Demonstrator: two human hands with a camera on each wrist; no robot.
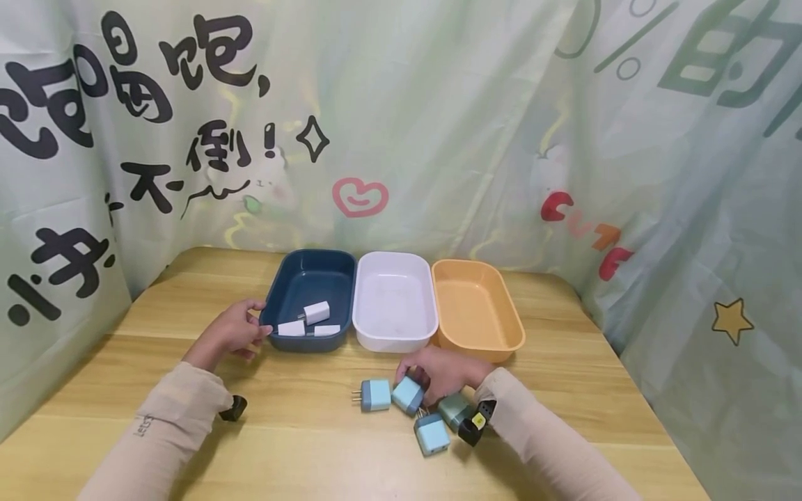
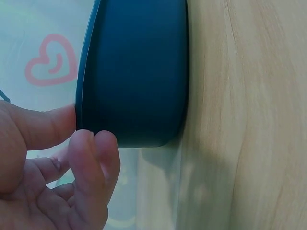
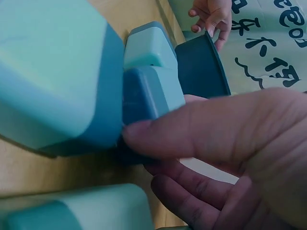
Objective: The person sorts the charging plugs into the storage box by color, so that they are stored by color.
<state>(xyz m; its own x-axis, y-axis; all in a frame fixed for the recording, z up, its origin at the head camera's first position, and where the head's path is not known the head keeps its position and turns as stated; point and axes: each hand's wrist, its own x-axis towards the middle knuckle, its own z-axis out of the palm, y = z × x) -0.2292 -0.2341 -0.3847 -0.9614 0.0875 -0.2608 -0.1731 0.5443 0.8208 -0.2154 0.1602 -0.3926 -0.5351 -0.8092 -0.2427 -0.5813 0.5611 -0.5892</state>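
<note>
My left hand (image 1: 237, 328) pinches the near left rim of a dark blue tray (image 1: 308, 261), thumb on one side and fingertips on the other, as the left wrist view shows. Three white plug chargers (image 1: 317, 312) lie inside that tray. With thumb and fingers, my right hand (image 1: 443, 372) grips a blue plug charger (image 1: 409, 395), low over the table. Another blue charger (image 1: 376, 395) lies just left of it, prongs pointing left. Nearer the front is a blue charger (image 1: 432, 434) with its prongs up toward the hand. A greener charger (image 1: 455, 410) sits under the right wrist, partly covered.
A white tray (image 1: 395, 342) stands against the dark blue one, and an orange tray (image 1: 479, 346) adjoins it on the right. All three stand toward the back of the wooden table (image 1: 301, 424). Behind hangs a printed curtain (image 1: 426, 125).
</note>
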